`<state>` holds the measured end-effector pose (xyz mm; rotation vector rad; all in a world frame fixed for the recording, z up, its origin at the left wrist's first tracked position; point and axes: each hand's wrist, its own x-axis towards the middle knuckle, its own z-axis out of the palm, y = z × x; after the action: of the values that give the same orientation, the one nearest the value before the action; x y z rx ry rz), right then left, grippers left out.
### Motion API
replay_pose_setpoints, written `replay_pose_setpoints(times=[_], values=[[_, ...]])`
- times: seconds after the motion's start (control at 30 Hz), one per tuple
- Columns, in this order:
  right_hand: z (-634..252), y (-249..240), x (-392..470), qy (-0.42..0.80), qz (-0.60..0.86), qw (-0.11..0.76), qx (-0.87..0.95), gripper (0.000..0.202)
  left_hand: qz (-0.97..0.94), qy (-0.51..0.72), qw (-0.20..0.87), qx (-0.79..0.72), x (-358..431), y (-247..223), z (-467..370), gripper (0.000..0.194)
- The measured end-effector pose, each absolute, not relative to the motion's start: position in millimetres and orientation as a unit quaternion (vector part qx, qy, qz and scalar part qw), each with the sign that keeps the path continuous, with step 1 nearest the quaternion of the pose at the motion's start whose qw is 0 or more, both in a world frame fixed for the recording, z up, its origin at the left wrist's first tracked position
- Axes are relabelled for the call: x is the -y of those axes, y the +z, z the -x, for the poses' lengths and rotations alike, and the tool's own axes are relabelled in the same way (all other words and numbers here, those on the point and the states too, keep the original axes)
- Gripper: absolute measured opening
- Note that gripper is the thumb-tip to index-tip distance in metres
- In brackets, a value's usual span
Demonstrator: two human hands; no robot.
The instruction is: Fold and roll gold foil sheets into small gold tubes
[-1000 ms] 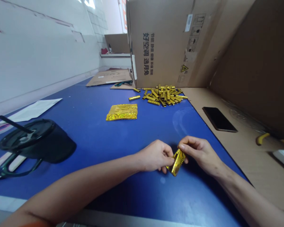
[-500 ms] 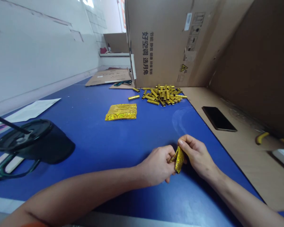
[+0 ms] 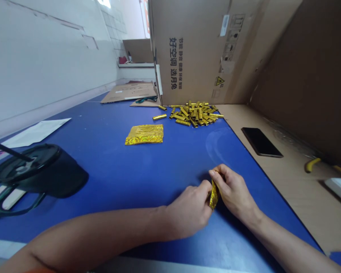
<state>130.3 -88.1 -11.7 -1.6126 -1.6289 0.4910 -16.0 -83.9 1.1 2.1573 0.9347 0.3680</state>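
Note:
A shiny gold foil piece [image 3: 214, 195] is gripped between my two hands above the right part of the blue table. My left hand [image 3: 191, 209] is closed on its left side, fingers curled and partly hidden. On its upper right, my right hand [image 3: 234, 189] pinches it between thumb and fingers. A flat gold foil sheet or stack [image 3: 144, 134] lies farther forward, left of my hands. Near the cardboard box rests a pile of small gold tubes [image 3: 197, 114], with a loose gold tube [image 3: 159, 117] beside it.
A dark lidded mug [image 3: 53, 172] with a straw stands at the left, near white paper [image 3: 36, 132]. The large cardboard box [image 3: 199, 53] rises behind the pile. A black phone [image 3: 261, 141] lies on the tan surface at the right, and flat cardboard [image 3: 129, 92] lies at the back.
My left hand has turned and closed further over the foil piece, covering more of it. The foil now shows narrower. My right hand's grip has shifted slightly left.

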Motion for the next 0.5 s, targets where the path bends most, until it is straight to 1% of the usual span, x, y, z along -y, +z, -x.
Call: replay_pose_setpoints(times=[0.17,0.27,0.33,0.43,0.5], values=[[-129.3,-11.0,88.9,0.132,0.645,0.367,0.657,0.023,-0.840,0.130,0.376,-0.369,88.3,9.4,18.9,0.013],[-131.0,-11.3,87.6,0.135,0.641,0.375,0.656,0.023,-0.838,0.145,0.391,-0.353,82.8,8.7,20.1,0.018],[-134.2,-10.2,86.0,0.157,0.624,0.397,0.654,0.023,-0.842,0.147,0.391,-0.340,72.8,6.6,21.2,0.019],[-141.4,-6.7,83.2,0.190,0.592,0.441,0.647,0.022,-0.874,0.151,0.324,-0.329,51.8,5.7,24.5,0.022],[-146.1,-5.0,81.7,0.190,0.570,0.449,0.661,0.019,-0.899,0.172,0.231,-0.329,38.5,5.7,27.5,0.022]])
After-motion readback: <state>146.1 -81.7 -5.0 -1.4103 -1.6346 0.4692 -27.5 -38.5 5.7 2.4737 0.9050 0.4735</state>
